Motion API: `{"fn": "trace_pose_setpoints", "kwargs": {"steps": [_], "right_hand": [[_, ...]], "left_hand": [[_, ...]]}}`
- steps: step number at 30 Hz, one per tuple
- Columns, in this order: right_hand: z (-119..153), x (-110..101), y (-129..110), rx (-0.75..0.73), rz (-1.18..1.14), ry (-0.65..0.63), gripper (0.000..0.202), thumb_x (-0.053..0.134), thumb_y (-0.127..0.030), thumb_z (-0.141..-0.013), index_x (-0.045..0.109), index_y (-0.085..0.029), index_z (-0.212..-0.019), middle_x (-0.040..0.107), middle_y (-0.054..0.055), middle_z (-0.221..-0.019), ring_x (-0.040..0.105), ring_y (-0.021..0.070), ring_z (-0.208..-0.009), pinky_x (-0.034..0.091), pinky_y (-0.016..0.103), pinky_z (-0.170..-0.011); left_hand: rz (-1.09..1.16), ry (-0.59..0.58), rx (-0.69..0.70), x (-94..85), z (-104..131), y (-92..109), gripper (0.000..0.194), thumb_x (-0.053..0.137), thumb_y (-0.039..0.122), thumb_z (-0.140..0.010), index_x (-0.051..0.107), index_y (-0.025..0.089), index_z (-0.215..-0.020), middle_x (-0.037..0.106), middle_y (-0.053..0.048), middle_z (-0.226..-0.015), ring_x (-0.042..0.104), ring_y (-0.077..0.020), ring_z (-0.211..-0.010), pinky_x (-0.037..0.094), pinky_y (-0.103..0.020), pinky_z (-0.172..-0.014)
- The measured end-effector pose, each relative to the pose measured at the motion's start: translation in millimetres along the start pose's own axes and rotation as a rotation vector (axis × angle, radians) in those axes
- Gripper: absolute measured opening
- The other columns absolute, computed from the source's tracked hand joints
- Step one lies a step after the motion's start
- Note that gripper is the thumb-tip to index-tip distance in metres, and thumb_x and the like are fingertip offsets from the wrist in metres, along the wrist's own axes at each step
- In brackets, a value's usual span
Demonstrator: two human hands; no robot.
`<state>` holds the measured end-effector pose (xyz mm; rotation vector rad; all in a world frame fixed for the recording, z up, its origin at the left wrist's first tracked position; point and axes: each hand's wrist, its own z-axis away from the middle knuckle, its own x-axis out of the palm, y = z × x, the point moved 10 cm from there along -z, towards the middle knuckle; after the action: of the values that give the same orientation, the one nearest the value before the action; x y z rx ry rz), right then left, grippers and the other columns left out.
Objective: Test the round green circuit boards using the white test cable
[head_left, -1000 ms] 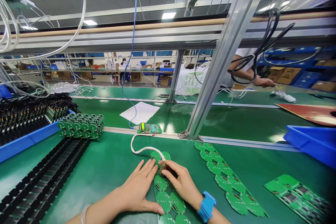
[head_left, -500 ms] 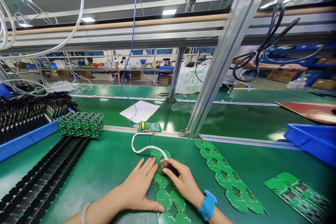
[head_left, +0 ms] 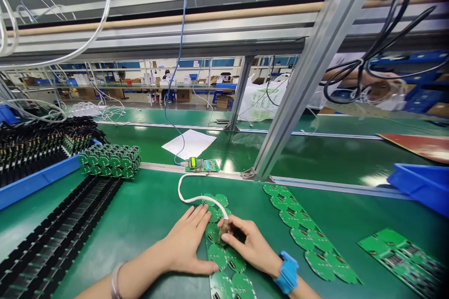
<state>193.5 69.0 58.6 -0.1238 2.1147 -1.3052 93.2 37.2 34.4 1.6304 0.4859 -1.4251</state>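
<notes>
A panel of round green circuit boards (head_left: 217, 257) lies on the green table in front of me. My left hand (head_left: 187, 243) rests flat at its left edge, fingers spread, fingertips and thumb touching the panel. My right hand (head_left: 245, 243) pinches a brownish connector (head_left: 224, 229) at the end of a white cable (head_left: 201, 198), over the panel's middle. Its tip is hidden by my fingers. The cable runs back to a small circuit board with a lit yellow-green display (head_left: 201, 164).
A second panel of round boards (head_left: 305, 226) and a rectangular board (head_left: 396, 254) lie to the right, below a blue bin (head_left: 421, 187). On the left stand stacked round boards (head_left: 110, 161), black strips (head_left: 70, 224) and a blue tray (head_left: 42, 180). A metal post (head_left: 298, 74) rises behind.
My right hand has moved the connector slightly toward me along the panel. My left hand stays flat in about the same place. The view has shifted a little.
</notes>
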Motion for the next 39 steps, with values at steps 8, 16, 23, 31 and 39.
{"fn": "trace_pose_setpoints", "kwargs": {"steps": [8, 16, 23, 31, 39], "right_hand": [[1, 1, 2, -0.006, 0.018, -0.009, 0.022, 0.058, -0.037, -0.088, 0.065, -0.017, -0.088, 0.062, 0.000, -0.068, 0.055, 0.0149, -0.062, 0.045, 0.023, -0.062], [1, 2, 2, -0.003, 0.036, -0.020, 0.021, 0.057, -0.037, -0.089, 0.064, -0.017, -0.088, 0.063, 0.001, -0.070, 0.055, 0.0155, -0.063, 0.045, 0.024, -0.063], [3, 4, 0, -0.029, 0.057, -0.039, 0.018, 0.056, -0.035, -0.090, 0.061, -0.018, -0.088, 0.062, 0.001, -0.070, 0.054, 0.0153, -0.063, 0.043, 0.024, -0.062], [3, 10, -8, -0.087, 0.104, -0.071, 0.017, 0.054, -0.031, -0.092, 0.058, -0.019, -0.081, 0.059, 0.001, -0.073, 0.053, 0.0155, -0.067, 0.042, 0.024, -0.064], [2, 6, 2, -0.057, 0.109, 0.003, 0.013, 0.055, -0.029, -0.092, 0.063, -0.019, -0.094, 0.067, 0.004, -0.084, 0.060, 0.0191, -0.077, 0.045, 0.028, -0.073]], "left_hand": [[0.002, 0.015, 0.023, -0.6, -1, 0, 0.109, 0.065, 0.065, -0.074, 0.017, 0.001, -0.148, 0.009, -0.020, -0.154, 0.007, -0.0305, -0.143, 0.009, -0.045, -0.118], [0.002, 0.012, 0.025, 0.9, 0, -1, 0.110, 0.067, 0.065, -0.073, 0.017, 0.002, -0.148, 0.008, -0.020, -0.154, 0.007, -0.0315, -0.143, 0.009, -0.045, -0.118], [-0.005, 0.004, 0.026, 1.3, 0, -1, 0.110, 0.065, 0.066, -0.074, 0.017, 0.000, -0.148, 0.008, -0.020, -0.154, 0.007, -0.0310, -0.143, 0.009, -0.045, -0.118], [0.005, 0.008, 0.028, -0.1, -1, 1, 0.112, 0.067, 0.065, -0.073, 0.013, 0.002, -0.149, 0.006, -0.020, -0.154, 0.006, -0.0313, -0.143, 0.009, -0.046, -0.118], [-0.047, 0.025, -0.018, -1.3, -3, -7, 0.109, 0.063, 0.066, -0.075, 0.017, 0.001, -0.148, 0.006, -0.020, -0.154, 0.006, -0.0308, -0.143, 0.011, -0.046, -0.117]]}}
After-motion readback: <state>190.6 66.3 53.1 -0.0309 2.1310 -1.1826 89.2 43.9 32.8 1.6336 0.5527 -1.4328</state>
